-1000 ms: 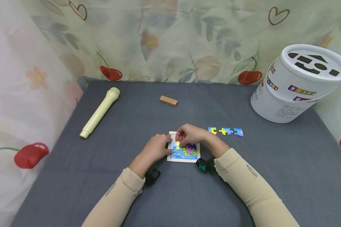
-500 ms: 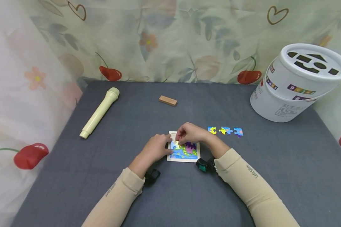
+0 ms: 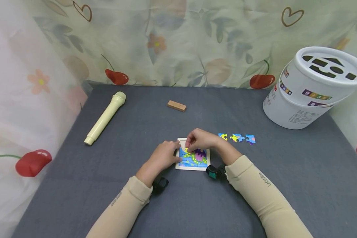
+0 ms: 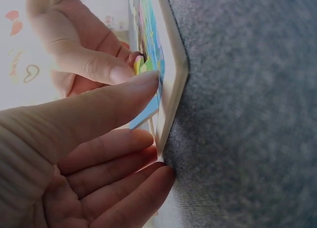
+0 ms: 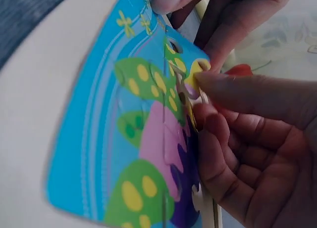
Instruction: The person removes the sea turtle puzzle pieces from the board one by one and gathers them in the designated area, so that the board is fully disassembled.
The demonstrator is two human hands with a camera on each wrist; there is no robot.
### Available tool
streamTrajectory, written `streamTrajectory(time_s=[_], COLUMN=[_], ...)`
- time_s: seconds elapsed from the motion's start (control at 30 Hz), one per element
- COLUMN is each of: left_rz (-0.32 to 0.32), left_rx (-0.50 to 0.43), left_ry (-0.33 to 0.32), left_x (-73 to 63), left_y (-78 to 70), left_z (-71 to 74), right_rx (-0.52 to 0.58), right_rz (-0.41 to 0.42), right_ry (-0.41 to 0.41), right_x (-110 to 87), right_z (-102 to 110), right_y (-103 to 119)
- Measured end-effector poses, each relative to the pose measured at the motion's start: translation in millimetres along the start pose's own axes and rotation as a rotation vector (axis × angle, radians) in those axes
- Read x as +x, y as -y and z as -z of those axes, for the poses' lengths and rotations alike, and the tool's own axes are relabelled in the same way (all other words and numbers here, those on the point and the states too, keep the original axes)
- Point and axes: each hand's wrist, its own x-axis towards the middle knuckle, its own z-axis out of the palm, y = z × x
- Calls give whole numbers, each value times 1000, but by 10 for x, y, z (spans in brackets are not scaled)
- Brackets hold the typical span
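A small jigsaw puzzle in a pale tray (image 3: 193, 168) lies on the dark cloth, with an undersea picture in blue, green, pink and purple. My left hand (image 3: 164, 154) holds the tray's left side, its thumb (image 4: 131, 92) over the picture and its fingers against the outer edge. Above the upper part of the picture, my right hand (image 3: 203, 139) pinches a puzzle piece (image 5: 199, 67) with yellow on it between thumb and fingertips. That piece is down at the tray among the fitted pieces. Bare tray shows beside it, and the right fingers hide part of the area.
Three loose puzzle pieces, a yellow one (image 3: 222, 136), a yellow-and-blue one (image 3: 237, 137) and a blue one (image 3: 250, 138), lie right of the tray. Farther back are a wooden block (image 3: 177, 105), a cream toy microphone (image 3: 105, 118) and a white bucket (image 3: 306, 92) with a slotted lid.
My right fingertips have shifted very slightly at the tray, still pinching the puzzle piece. The left hand and the loose pieces keep their places.
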Motion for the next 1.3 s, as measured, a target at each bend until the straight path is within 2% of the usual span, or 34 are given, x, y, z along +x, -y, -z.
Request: streamTrajectory(time_s=[0.27, 0.53, 0.73, 0.97, 1.3], left_rz=[20, -5, -9, 7, 2], left_rx=[-10, -6, -20, -21, 4], left_ry=[14, 5, -1, -5, -2], left_x=[4, 13, 16, -6, -26], left_y=[-8, -2, 3, -12, -18], left_z=[5, -12, -17, -7, -2], right_rx=[116, 177, 216, 232, 230], right_rz=[-16, -4, -23, -78, -96], right_ry=[-15, -15, -19, -70, -127], right_x=[-3, -37, -144, -301, -531], right_z=[-8, 25, 113, 260, 425], right_y=[-77, -150, -198, -348, -579])
